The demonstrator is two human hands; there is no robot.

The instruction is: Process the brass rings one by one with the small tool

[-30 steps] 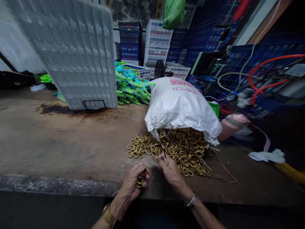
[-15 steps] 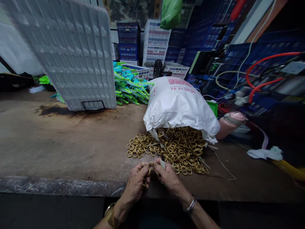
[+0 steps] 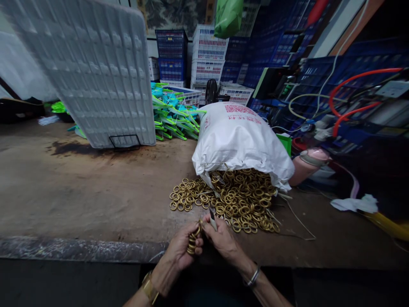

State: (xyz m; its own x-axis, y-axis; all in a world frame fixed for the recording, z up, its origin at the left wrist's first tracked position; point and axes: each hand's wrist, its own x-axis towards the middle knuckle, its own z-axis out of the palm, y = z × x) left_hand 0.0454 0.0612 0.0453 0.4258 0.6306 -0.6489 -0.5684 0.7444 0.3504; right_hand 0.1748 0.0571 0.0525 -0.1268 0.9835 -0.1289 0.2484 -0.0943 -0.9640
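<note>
Several brass-coloured rings (image 3: 191, 246) sit stacked in the curled fingers of my left hand (image 3: 179, 247), one of them raised between thumb and fingertip. Close beside it, my right hand (image 3: 226, 241) is closed on a small knife (image 3: 213, 221) with a pale handle and a dark blade pointing up and away. The right fingertips are near or touching the raised ring; I cannot tell which. Just beyond both hands lies a heap of loose brass rings (image 3: 239, 204), spilling from the mouth of a white woven sack (image 3: 239, 140) that lies on its side.
The brown worktable (image 3: 79, 196) has a worn front edge. A tall translucent ridged plastic panel (image 3: 111, 76) stands at left on a black wire stand (image 3: 124, 142). Green and blue plastic pieces (image 3: 174, 115) are piled behind. A pink bottle (image 3: 309, 164) and red hoses (image 3: 338, 102) are at right.
My left hand has turned and opened slightly, so the stacked rings show more. The right hand has shifted a little left and down, tilting the knife's blade leftward.
</note>
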